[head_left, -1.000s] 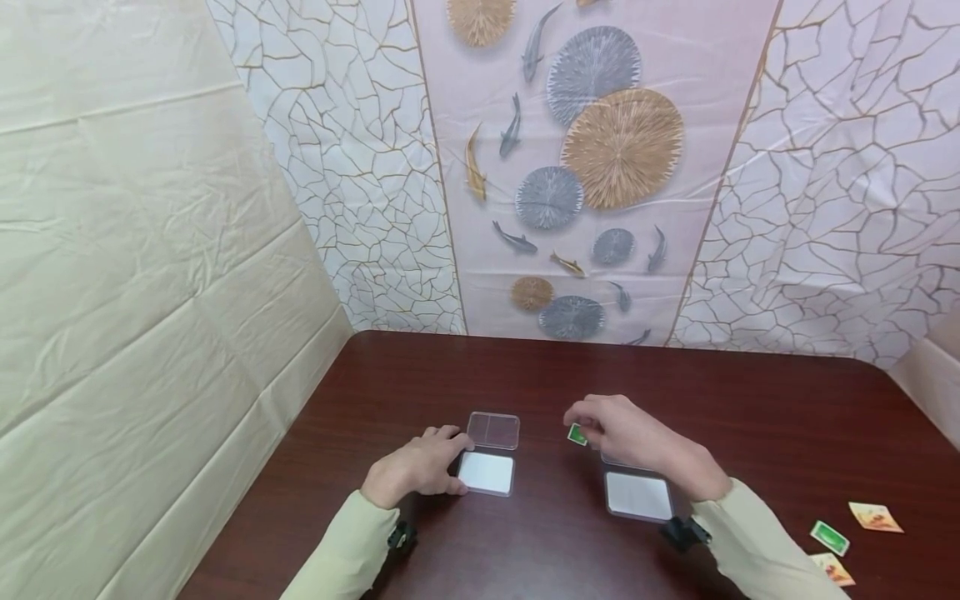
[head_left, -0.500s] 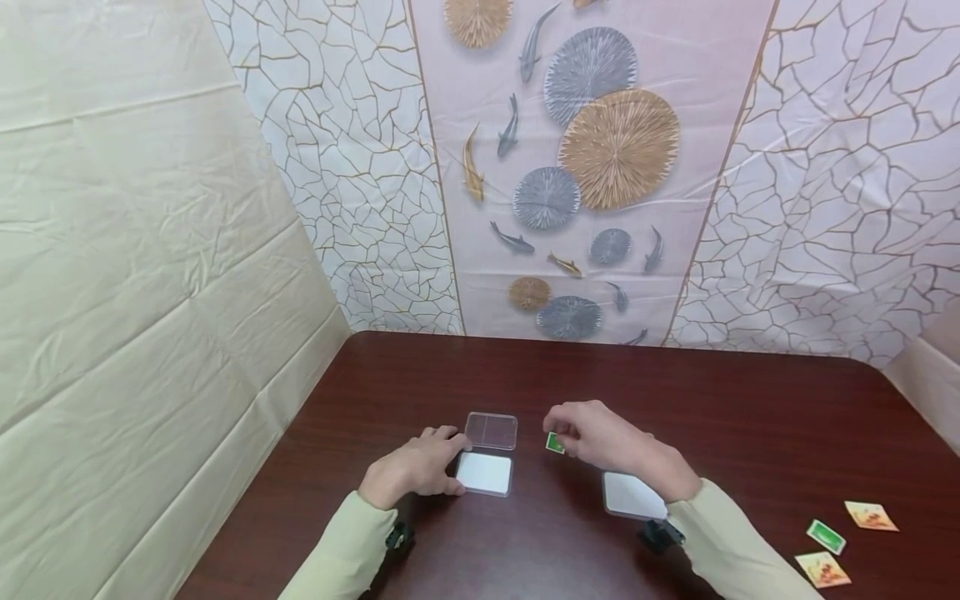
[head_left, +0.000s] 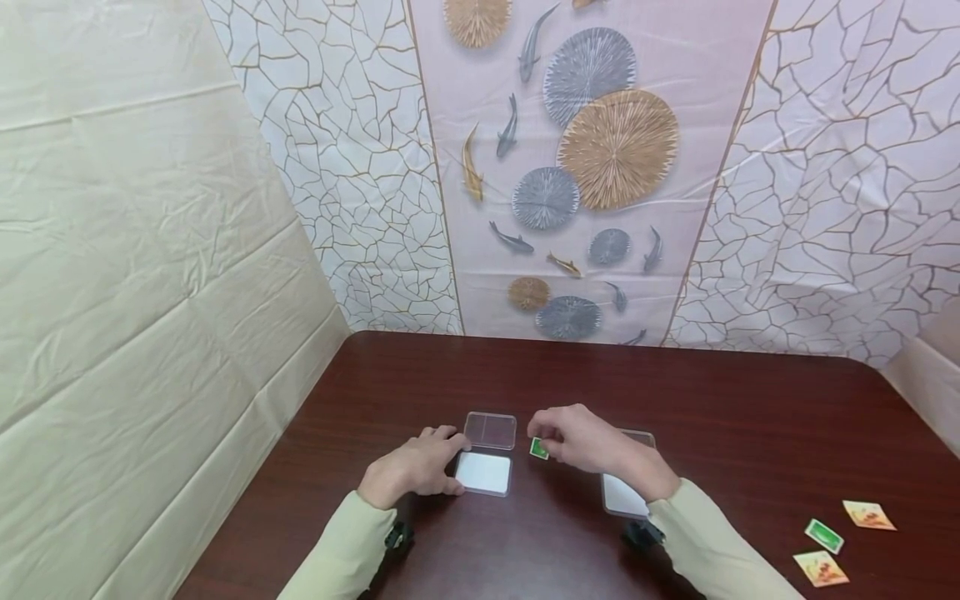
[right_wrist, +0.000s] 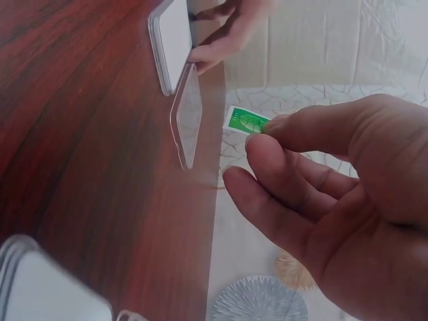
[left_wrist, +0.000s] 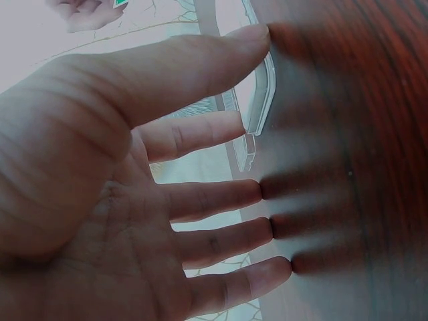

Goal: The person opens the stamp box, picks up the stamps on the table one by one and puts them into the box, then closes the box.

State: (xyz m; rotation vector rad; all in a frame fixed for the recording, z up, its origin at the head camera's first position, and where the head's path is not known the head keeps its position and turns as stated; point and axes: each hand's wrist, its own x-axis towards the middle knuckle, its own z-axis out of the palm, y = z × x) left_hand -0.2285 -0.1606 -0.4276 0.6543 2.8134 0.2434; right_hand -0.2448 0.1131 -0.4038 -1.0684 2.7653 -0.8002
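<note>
My left hand (head_left: 417,467) rests at the left side of a small clear plastic case with a white inside (head_left: 483,473), its thumb and index finger right at the case's edge. In the left wrist view the fingers are extended, tips down at the tabletop. The transparent lid (head_left: 491,431) lies flipped back behind the case. My right hand (head_left: 576,437) pinches a small green card with a white border (right_wrist: 245,120) between thumb and fingertips, just right of that lid. Partly hidden under the right forearm is a second white-bottomed case (head_left: 622,497), its lid (head_left: 641,435) showing behind the arm.
On the dark wooden table (head_left: 712,400), toward the right, lie another green card (head_left: 824,536) and two orange-and-yellow cards, one farther back (head_left: 868,514) and one nearer (head_left: 821,569). Patterned cloth (head_left: 555,208) hangs behind the table, plain cream cloth (head_left: 150,292) along the left.
My right hand has moved left with the green card, from above the right case toward the left case's lid. The left hand stays in place.
</note>
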